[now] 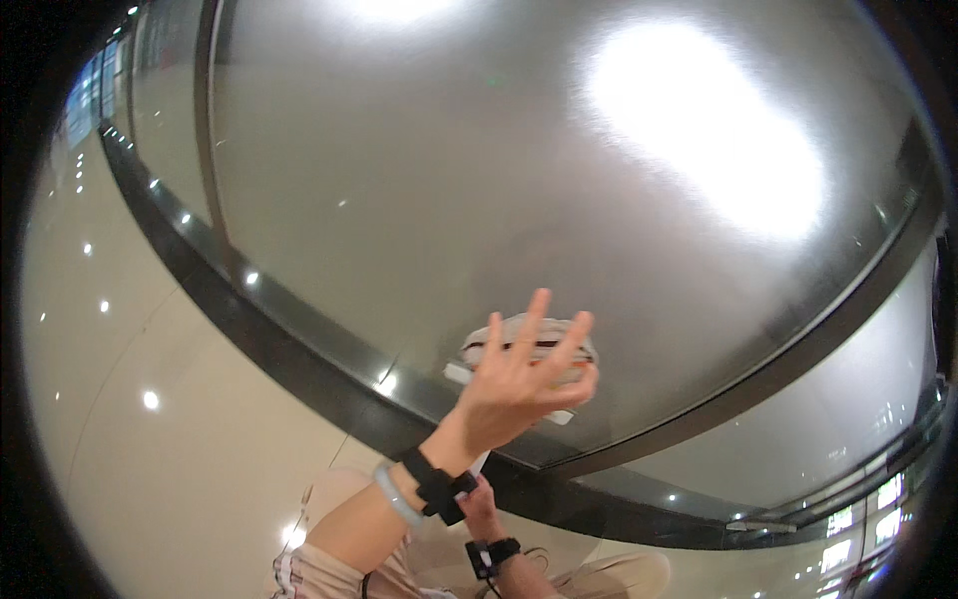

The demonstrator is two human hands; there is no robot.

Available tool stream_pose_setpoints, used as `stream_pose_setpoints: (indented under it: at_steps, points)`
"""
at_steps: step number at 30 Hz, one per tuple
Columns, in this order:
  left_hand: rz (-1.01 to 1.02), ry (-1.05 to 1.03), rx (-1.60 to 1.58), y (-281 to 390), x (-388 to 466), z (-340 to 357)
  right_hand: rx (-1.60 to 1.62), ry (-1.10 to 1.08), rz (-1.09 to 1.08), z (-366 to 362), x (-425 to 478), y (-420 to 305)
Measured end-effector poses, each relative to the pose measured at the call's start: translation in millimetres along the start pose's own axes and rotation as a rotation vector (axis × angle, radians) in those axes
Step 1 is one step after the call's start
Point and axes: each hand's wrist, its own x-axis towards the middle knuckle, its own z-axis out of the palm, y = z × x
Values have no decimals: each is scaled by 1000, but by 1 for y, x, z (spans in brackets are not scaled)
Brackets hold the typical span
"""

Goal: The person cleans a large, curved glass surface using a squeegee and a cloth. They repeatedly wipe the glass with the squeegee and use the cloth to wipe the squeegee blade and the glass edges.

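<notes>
My left hand (pixel 524 382) is raised with its fingers spread, in front of a striped grey fabric head (pixel 524 329) of a tool; whether the hand touches it cannot be told. White flat ends (pixel 560 417) of the tool stick out on both sides of the hand. Lower down, my right hand (pixel 479 503) is closed around the tool's white handle (pixel 480 464), partly hidden behind my left wrist. Behind the fabric head stands a large shiny metal panel (pixel 419 224). Both wrists wear black straps, and a pale bangle is on the left one.
A dark skirting strip (pixel 322 419) runs along the foot of the panel and bends at a corner below the tool. Glossy beige floor tiles (pixel 187 464) lie at the left, reflecting lights. Another reflective panel (pixel 748 449) is on the right. My bent knees show at the bottom.
</notes>
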Motion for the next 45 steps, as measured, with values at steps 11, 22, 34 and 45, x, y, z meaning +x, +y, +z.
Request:
stream_pose_setpoints:
  at_steps: [11,22,34,45]
  points:
    - [-155,122,-32,-26,2,-10,-313,-134,-823,246,-81,-266]
    - [-169,-64,-134,-5,-2,11,-594,317,-994,155,-82,-163]
    - [-175,-136,-138,-4,-3,9,-1057,389,-1643,342,-139,-384]
    - [-144,-121,-163,7,-5,21,-1528,338,-1621,264,-104,-272]
